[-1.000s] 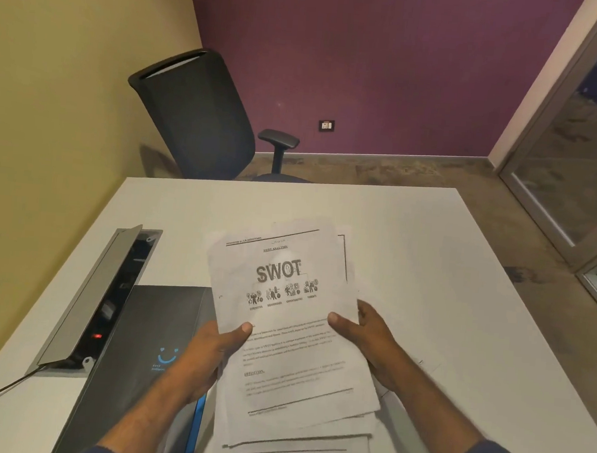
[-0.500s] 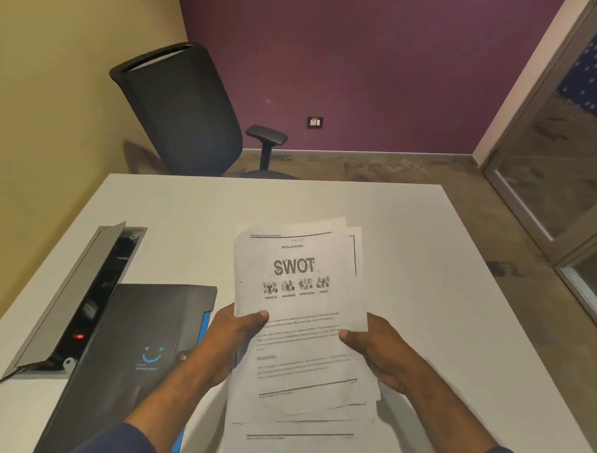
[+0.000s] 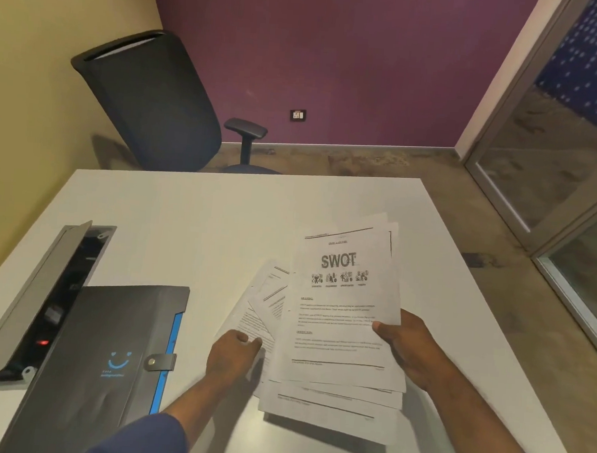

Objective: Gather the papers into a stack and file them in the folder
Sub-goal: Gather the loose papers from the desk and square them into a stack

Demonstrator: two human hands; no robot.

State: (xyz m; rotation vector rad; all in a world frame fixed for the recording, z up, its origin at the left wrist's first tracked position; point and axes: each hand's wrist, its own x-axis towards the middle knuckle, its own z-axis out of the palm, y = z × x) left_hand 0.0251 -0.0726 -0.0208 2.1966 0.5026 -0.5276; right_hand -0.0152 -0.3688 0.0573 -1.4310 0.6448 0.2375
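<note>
A loose stack of printed papers (image 3: 339,322), its top sheet headed SWOT, is lifted off the white table (image 3: 190,225). My right hand (image 3: 409,349) grips the stack's right edge, thumb on top. My left hand (image 3: 231,355) pinches a few sheets (image 3: 262,302) that fan out to the left under the top page. The lower sheets are uneven and jut out at the bottom. A dark grey folder (image 3: 100,364) with a blue spine, a blue smiley logo and a snap strap lies closed on the table to the left of my hands.
An open cable box (image 3: 37,298) with a raised grey lid is set into the table's left side, touching the folder's far corner. A black office chair (image 3: 156,104) stands behind the table. A glass door (image 3: 564,147) is at the right.
The stack has moved right and the sheets under the top page have fanned out to the left. My left hand slid down from the top sheet onto those fanned sheets. The camera shifted.
</note>
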